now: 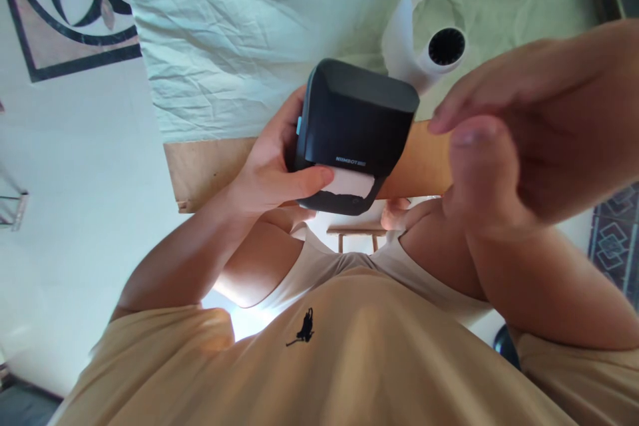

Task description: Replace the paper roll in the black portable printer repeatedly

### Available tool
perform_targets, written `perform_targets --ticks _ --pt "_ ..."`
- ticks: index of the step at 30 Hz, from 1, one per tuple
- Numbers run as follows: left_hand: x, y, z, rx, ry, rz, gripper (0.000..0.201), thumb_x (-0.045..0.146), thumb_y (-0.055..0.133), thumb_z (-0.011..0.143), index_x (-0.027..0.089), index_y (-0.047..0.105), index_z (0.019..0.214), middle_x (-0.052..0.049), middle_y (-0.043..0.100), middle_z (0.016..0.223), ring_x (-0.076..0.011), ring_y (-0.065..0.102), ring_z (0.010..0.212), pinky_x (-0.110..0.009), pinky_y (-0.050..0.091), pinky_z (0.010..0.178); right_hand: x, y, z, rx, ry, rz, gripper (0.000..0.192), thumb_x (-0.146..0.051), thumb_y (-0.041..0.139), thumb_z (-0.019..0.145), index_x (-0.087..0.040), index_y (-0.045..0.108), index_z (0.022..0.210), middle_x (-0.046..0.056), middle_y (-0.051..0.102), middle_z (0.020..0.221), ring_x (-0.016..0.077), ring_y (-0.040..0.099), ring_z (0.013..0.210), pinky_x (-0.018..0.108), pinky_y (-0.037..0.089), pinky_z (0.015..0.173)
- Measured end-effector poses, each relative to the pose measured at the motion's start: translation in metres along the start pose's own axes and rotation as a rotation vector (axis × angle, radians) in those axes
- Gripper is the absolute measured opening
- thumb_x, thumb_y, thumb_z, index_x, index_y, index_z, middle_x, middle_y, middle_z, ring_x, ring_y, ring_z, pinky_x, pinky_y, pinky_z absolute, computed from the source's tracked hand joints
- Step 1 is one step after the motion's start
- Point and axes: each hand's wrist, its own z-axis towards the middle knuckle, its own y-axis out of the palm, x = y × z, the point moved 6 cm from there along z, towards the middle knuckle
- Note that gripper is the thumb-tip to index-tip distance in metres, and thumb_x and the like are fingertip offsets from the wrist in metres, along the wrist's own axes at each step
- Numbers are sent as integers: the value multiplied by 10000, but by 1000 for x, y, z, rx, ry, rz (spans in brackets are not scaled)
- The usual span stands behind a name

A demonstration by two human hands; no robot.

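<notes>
Both hands are up over the edge of a cloth-covered table [224,33]. Closest to the camera, the right hand [529,126] fills the right side of the view; it holds nothing, its fingers loosely curled and its thumb pointing toward the printer, near it but not touching. Further left, the left hand [272,166] grips a small dark printer [357,120] from its left side, fingers wrapped behind the body and the thumb [304,181] pressed across the front, just at the slot. That printer is held in the air, above the table edge and in front of the chest, tilted so its lid faces the camera. Behind it on the cloth lies a white paper roll [419,40], its dark core turned this way and a loose tail curling up. Smallest of all, a strip of pale label [349,183] shows at the printer's slot, touching the thumb tip.

To handle this well, I judge the left grip should keep firm on the body while the thumb keeps off the label, so the strip is not creased or jammed; the free right hand would best take the label by its edge, pulling straight and evenly.
</notes>
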Motion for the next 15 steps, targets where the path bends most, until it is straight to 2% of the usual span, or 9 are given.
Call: perform_targets --ticks 3,5,7,8,11,13,15 --pt "3 2 -4 19 -16 -11 456 341 825 755 179 678 1155 -78 736 1117 -246 732 968 -360 609 841 -2 -1 -4 104 -56 97 374 -449 484 915 -226 427 620 3 502 561 111 422 533 320 339 530" --pt "3 0 -7 75 -70 -19 431 296 820 755 189 686 1150 -64 744 1045 -279 739 1038 -373 618 876 -1 4 -6 85 -72 141 320 -412 586 897 -214 450 686 -36 474 558 79 375 520 280 293 511" --pt "3 -1 -10 118 -118 -27 495 291 848 723 200 683 1181 -61 744 1002 -321 724 1129 -376 628 868 5 10 -7 40 -8 162 250 -423 649 866 -219 506 845 -71 479 561 63 378 496 251 313 511" --pt "3 0 -10 123 -129 -38 544 308 868 702 202 679 1201 -67 744 1011 -341 711 1170 -381 632 858 8 13 -6 -1 46 162 274 -451 650 866 -222 524 947 -84 485 549 64 390 473 246 334 515" --pt "5 8 -6 114 -114 -93 617 486 858 719 195 669 1229 -109 731 1096 -394 658 1278 -451 628 911 14 20 -6 -117 141 114 473 -551 579 900 -217 509 1227 -90 533 522 94 479 432 258 404 540" --pt "5 13 -3 117 -111 -123 629 613 792 760 207 665 1224 -125 715 1151 -402 638 1314 -491 609 962 14 23 -5 -202 135 90 561 -599 537 915 -213 492 1319 -71 578 543 125 568 472 271 437 562" --pt "4 17 -2 133 -140 -129 632 653 767 766 233 658 1225 -116 705 1175 -391 653 1295 -471 612 934 14 26 -5 -283 127 78 618 -636 510 918 -207 483 1362 -56 601 561 150 617 507 280 447 560"
